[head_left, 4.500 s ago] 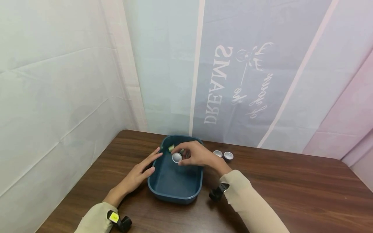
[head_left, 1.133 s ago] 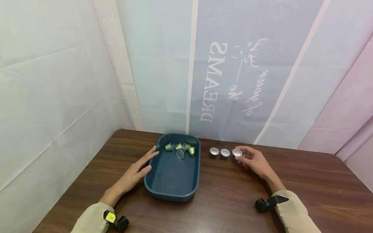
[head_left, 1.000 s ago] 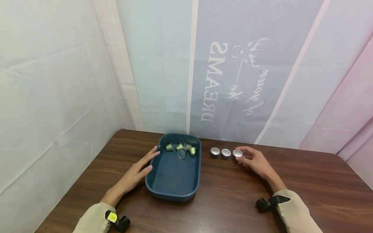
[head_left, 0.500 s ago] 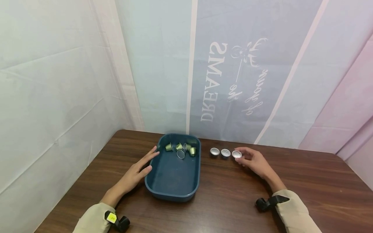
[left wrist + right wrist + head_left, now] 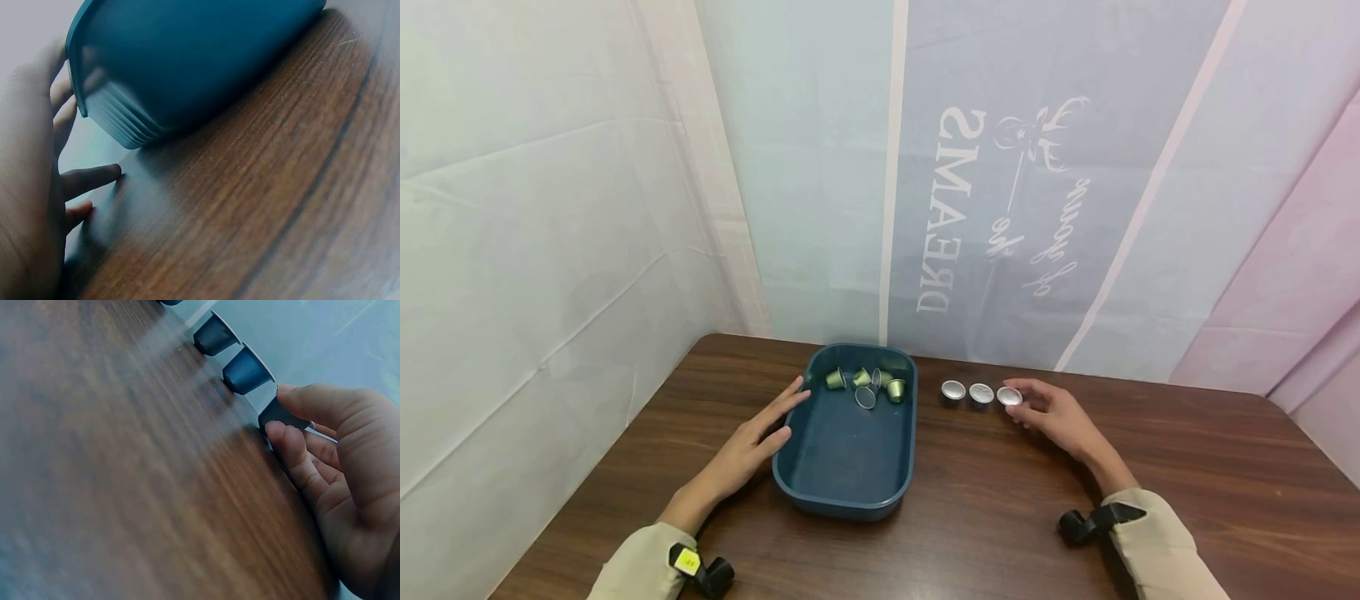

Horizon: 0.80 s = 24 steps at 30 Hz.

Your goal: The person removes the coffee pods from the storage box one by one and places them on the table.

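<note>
Two hands at a dark wooden table [image 5: 970, 517], one by a tub, one on a capsule

A pale printed curtain [image 5: 1000, 192] hangs behind the table; on the wood sits a blue tub [image 5: 850, 487], and the left hand [image 5: 752, 446] lies flat against its left wall, fingers straight and relaxed, gripping nothing, fingertips up by the rim. At the tub's far end lies a small heap of green capsules [image 5: 868, 383], some tipped over. To the right of the tub, near the curtain, three dark capsules stand in a row with foil faces up: the first [image 5: 953, 389], the second [image 5: 981, 393] just beside it, and the end capsule [image 5: 1009, 397], which rests on the table pinched between the curled thumb and forefinger of the right hand [image 5: 1056, 421]; the wrist view shows the fingertips [image 5: 289, 434] on its dark side
</note>
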Motion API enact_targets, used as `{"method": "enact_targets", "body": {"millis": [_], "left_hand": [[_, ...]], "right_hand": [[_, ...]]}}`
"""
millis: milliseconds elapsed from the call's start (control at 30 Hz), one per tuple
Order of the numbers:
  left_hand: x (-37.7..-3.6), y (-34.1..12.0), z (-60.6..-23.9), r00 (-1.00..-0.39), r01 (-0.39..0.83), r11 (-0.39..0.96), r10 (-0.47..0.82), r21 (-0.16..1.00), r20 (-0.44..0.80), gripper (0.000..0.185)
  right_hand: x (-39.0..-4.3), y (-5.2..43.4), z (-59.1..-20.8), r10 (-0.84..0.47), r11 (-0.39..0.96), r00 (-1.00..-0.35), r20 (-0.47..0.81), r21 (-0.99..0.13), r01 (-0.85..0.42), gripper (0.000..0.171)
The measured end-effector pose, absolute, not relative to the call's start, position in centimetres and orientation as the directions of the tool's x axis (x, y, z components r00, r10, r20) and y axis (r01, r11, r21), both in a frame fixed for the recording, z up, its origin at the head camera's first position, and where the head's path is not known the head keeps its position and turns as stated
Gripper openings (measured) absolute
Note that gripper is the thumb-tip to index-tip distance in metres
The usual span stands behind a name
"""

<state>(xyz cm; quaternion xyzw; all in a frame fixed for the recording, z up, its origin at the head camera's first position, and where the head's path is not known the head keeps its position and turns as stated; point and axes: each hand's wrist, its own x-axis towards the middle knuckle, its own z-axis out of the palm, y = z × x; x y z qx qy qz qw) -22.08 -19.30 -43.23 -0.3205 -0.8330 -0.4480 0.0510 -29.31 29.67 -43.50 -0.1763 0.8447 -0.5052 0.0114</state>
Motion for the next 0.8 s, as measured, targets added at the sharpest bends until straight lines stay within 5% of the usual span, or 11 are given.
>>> {"method": "enact_targets", "body": {"millis": [800], "left_hand": [[-22.05, -19.31, -43.33, -0.791, 0.578, 0.393, 0.485, 0.715, 0.373, 0.054]], "right_hand": [[-28.89, 29.85, -43.16, -0.352, 0.387, -0.922, 0.164, -0.871, -0.303, 0.048]]}}
